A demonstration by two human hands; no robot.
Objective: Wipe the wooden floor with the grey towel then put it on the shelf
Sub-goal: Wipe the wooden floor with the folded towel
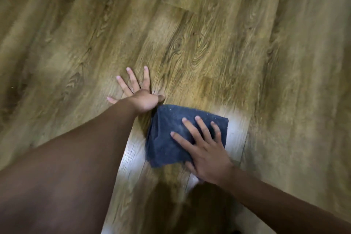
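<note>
Floor [209, 47]: we see wood-grain planks filling the whole view, running on a slant from lower left to upper right; the grain is tan and brown, with dark knots near the middle.
Light: we note a pale, shiny patch on the planks around and below the towel, and deep shadow in the upper left corner and at the bottom edge.
Towel [171, 138]: we find it folded into a thick dark grey pad, lying flat on the floor, just right of the left hand.
Left hand [138, 95]: fingers spread wide, palm planted on the floor, holding nothing.
Right hand [205, 148]: fingers straight and splayed, pressing down flat on the towel.
</note>
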